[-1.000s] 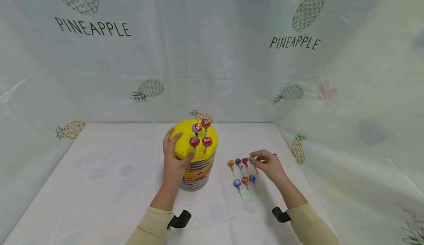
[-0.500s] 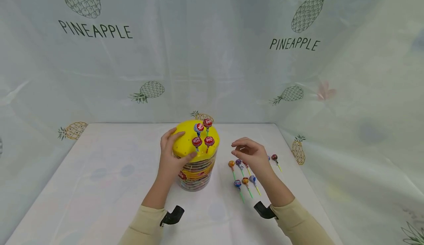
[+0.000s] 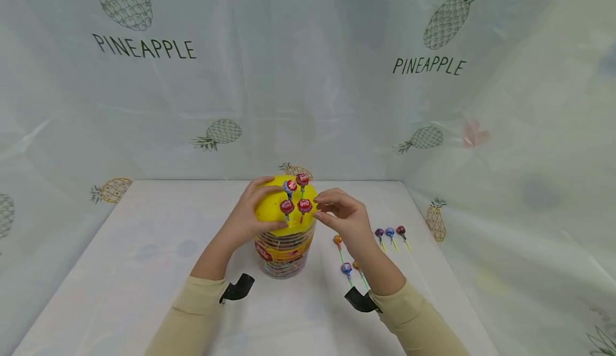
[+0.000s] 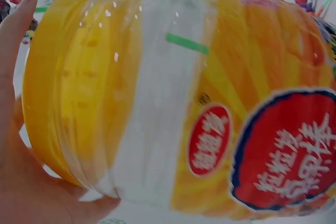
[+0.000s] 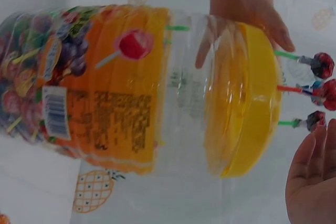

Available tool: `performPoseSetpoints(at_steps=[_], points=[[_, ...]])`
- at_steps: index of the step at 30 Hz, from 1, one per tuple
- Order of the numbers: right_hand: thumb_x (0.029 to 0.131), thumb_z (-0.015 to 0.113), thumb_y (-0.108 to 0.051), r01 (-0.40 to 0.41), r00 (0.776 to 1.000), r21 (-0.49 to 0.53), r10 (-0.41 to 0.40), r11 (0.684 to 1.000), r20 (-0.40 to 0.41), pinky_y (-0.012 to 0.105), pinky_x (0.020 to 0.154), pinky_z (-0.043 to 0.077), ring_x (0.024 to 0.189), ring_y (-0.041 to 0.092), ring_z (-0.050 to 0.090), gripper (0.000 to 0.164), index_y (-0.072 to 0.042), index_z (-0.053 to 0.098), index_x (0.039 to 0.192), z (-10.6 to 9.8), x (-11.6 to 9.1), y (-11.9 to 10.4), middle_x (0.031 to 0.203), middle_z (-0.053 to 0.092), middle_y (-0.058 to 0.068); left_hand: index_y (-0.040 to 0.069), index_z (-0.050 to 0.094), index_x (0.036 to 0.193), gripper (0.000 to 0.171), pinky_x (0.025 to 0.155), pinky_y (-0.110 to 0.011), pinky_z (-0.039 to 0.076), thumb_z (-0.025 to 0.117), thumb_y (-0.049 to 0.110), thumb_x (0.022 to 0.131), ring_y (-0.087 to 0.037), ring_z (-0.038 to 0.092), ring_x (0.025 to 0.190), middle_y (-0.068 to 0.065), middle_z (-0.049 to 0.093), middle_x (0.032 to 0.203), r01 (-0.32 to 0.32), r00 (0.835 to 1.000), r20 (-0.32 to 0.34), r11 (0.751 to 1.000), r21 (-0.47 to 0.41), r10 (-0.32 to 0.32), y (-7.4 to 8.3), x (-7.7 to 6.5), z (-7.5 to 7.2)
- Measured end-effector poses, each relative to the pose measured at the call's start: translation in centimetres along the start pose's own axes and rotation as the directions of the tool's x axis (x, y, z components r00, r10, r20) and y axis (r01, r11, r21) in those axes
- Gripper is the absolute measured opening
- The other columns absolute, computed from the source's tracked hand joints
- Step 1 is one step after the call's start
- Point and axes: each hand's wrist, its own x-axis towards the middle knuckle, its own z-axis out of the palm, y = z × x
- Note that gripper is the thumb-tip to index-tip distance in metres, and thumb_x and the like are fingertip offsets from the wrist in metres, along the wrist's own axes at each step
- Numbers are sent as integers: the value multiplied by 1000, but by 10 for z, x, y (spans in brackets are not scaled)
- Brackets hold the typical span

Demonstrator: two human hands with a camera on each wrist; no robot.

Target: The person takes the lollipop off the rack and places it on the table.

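Observation:
A clear plastic candy jar (image 3: 284, 257) with a yellow lid (image 3: 270, 208) stands upright on the white table. Several wrapped lollipops stick up from the lid, among them a red one (image 3: 305, 206) and a blue-and-red one (image 3: 290, 186). My left hand (image 3: 246, 214) grips the lid from the left, thumb along its front edge; close up in the left wrist view, that hand (image 4: 31, 177) wraps the lid and neck. At the lid's right side is my right hand (image 3: 344, 214), thumb and fingers apart beside the red lollipop. In the right wrist view its fingers (image 5: 316, 153) are extended with nothing visible in them.
On the table to the right lie more lollipops, including an orange one (image 3: 338, 239), a blue one (image 3: 346, 268) and a dark red one (image 3: 401, 230). My right forearm hides part of these rows. A pineapple-print curtain (image 3: 308, 78) hangs behind the table (image 3: 159, 270).
My right hand has left the lollipops on the table and moved left to the lid. My left hand has shifted its fingers further over the lid, its forearm swinging out leftward.

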Motion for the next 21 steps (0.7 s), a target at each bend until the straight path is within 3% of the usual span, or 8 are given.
performPoseSetpoints(at_steps=[3, 10, 16, 21], points=[[85, 70, 5, 16, 1000, 16, -16, 1000, 10, 35, 93, 50, 103, 29, 57, 19, 5, 67, 104, 6, 2, -1, 106, 62, 13, 21, 56, 133, 70, 97, -52, 46, 88, 27, 71, -34, 33, 133, 3, 26, 153, 11, 1000, 1, 1000, 27, -11, 4, 2, 2], [85, 69, 8, 18, 1000, 22, -19, 1000, 12, 35, 93, 51, 103, 29, 59, 22, 6, 66, 106, 12, 2, 0, 109, 62, 13, 23, 54, 136, 77, 94, -52, 49, 88, 36, 69, -34, 28, 134, 4, 25, 154, 59, 996, -67, 991, 121, -51, 8, -2, 14], [84, 71, 5, 11, 999, 32, -12, 999, 32, 40, 95, 50, 102, 28, 61, 27, 6, 65, 111, 16, 2, 4, 113, 61, 13, 23, 56, 133, 75, 92, -52, 50, 89, 36, 67, -34, 27, 134, 4, 25, 154, 44, 994, -102, 990, 137, -30, 7, -4, 17], [84, 72, 4, -19, 1000, 22, 19, 1000, 18, 36, 93, 52, 100, 27, 62, 28, 2, 66, 112, 19, 4, 5, 115, 60, 15, 23, 56, 133, 72, 93, -51, 50, 88, 35, 69, -34, 26, 135, 4, 26, 154, 39, 994, -109, 992, 122, -26, 3, -3, 18]])
